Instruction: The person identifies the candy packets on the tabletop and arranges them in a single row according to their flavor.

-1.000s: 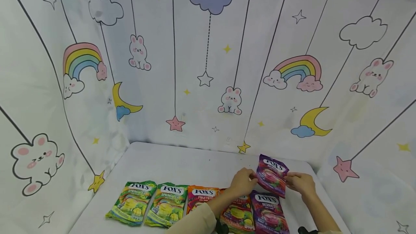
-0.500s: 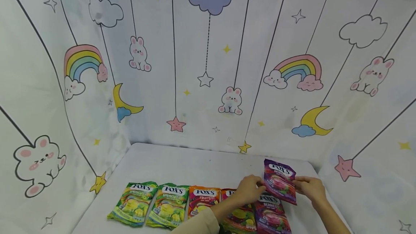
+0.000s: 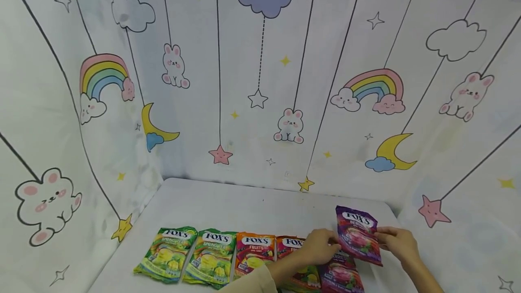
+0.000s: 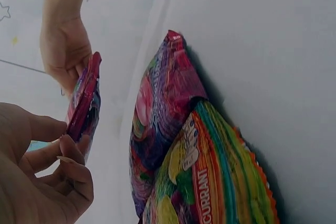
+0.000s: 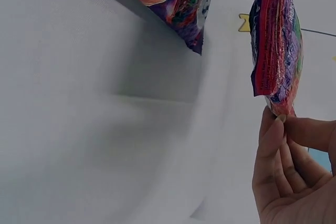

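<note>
A purple Fox's Berries candy bag is held up off the table between both hands. My left hand pinches its left edge, thumb against fingertips, as the left wrist view shows the hand at the bag's border. On the opposite edge my right hand pinches the bag; the right wrist view shows the thumb and fingers on its lower end. Beneath it lies another purple Berries bag, its top partly covered by the held one. My left forearm crosses over the red-orange Fruits bags.
To the left along the row lie two green Spring Tea bags and two Fruits bags, one partly behind the left arm. The white table meets a white curtain printed with cartoons at the back and sides.
Both hands have carried the held purple candy bag to the right and slightly down, toward the person. The bags lying in the row stay where they were.
</note>
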Tool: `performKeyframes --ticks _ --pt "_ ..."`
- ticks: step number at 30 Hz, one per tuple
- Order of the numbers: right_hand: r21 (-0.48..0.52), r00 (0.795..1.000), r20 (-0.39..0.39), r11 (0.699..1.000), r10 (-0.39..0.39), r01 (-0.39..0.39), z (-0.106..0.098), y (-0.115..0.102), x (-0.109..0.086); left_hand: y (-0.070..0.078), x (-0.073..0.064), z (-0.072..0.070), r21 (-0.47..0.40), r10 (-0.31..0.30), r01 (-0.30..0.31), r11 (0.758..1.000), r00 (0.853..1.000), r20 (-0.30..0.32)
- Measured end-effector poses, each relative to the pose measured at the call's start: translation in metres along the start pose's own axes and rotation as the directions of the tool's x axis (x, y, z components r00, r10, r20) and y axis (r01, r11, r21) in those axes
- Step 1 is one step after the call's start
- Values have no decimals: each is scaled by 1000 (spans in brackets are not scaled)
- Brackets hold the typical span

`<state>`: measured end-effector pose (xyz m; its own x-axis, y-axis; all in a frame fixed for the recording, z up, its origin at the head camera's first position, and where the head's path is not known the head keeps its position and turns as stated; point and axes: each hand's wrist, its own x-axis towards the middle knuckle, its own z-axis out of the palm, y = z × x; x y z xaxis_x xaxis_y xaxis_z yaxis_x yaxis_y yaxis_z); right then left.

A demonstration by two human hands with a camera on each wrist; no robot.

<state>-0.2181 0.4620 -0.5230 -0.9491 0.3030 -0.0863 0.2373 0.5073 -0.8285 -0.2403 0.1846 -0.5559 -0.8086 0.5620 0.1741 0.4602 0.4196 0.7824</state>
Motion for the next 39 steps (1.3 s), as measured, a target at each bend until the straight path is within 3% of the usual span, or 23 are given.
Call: performKeyframes --ticks 15,24,30,39 --pt "-83 999 22 996 46 -44 -14 8 -13 16 -13 14 -13 -5 6 1000 994 113" --pt "-110 996 38 991 87 -82 -21 23 -18 32 -24 21 3 -76 77 997 968 239" --pt "-107 993 50 989 106 -100 -24 30 -20 34 -27 30 26 -91 88 996 963 254" --pt "-124 985 66 980 163 -154 -25 41 -24 35 -30 42 96 -56 30 995 957 286"
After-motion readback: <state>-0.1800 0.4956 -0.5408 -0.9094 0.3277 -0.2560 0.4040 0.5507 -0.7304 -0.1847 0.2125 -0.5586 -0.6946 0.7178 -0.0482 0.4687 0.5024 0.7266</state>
